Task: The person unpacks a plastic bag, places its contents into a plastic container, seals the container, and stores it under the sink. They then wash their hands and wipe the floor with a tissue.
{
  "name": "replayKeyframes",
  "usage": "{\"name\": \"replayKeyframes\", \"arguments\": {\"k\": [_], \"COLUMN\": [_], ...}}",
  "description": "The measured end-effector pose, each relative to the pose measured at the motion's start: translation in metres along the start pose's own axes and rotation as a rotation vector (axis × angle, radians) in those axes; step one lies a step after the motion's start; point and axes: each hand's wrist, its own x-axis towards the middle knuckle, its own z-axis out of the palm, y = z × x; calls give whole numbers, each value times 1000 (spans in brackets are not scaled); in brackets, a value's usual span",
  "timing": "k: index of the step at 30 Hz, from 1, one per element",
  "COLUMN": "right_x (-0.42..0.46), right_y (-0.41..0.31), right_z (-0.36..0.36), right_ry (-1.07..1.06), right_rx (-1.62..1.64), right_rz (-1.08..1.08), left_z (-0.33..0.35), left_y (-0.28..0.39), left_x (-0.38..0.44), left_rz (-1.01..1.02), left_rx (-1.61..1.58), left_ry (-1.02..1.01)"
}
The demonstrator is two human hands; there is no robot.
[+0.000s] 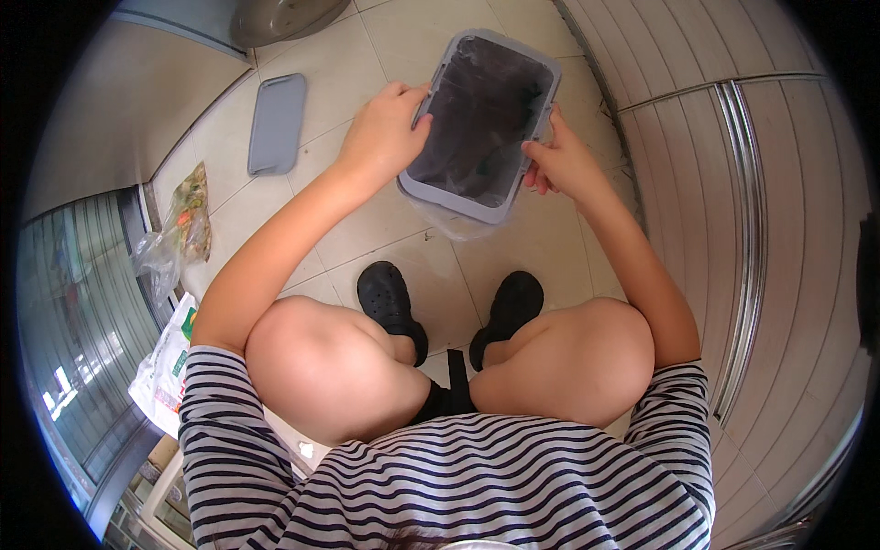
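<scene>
Between my two hands is a rectangular bin with a grey rim (pixel 450 194), its dark inside lined with a clear plastic bag (pixel 459 223) that hangs out below the near end. My left hand (pixel 390 130) grips the left side of the rim, thumb on top. At the right side, my right hand (pixel 560 155) holds the rim with thumb and fingers. A flat grey rectangular lid or tray (pixel 277 125) lies on the tiled floor to the left, apart from the bin.
A clear bag of food scraps (pixel 191 213) lies at left, by a glass-fronted cabinet (pixel 75 275). A white printed bag (pixel 161 371) stands nearer. A round basin (pixel 285 19) is at the top. Panelled cabinet doors (pixel 680 206) line the right. Black clogs (pixel 383 292) are on my feet below the bin.
</scene>
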Motion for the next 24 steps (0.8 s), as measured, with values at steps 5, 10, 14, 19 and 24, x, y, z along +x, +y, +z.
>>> {"name": "replayKeyframes", "arguments": {"k": [5, 10, 14, 19, 24], "right_x": [-14, -23, -22, -30, -49], "right_y": [-13, -18, -14, -22, -53], "right_z": [-4, -6, -11, -14, -25], "right_ry": [-1, 91, 118, 130, 289], "right_rx": [32, 89, 120, 218, 205], "right_rz": [12, -29, -33, -66, -469], "left_z": [-16, -22, -23, -29, -55], "left_y": [13, 13, 8, 9, 23], "left_x": [6, 7, 6, 3, 13], "left_rz": [-118, -258, -269, -308, -239], "left_rx": [-160, -189, -235, -337, -795], "left_ry": [-46, -58, -49, -15, 10]}}
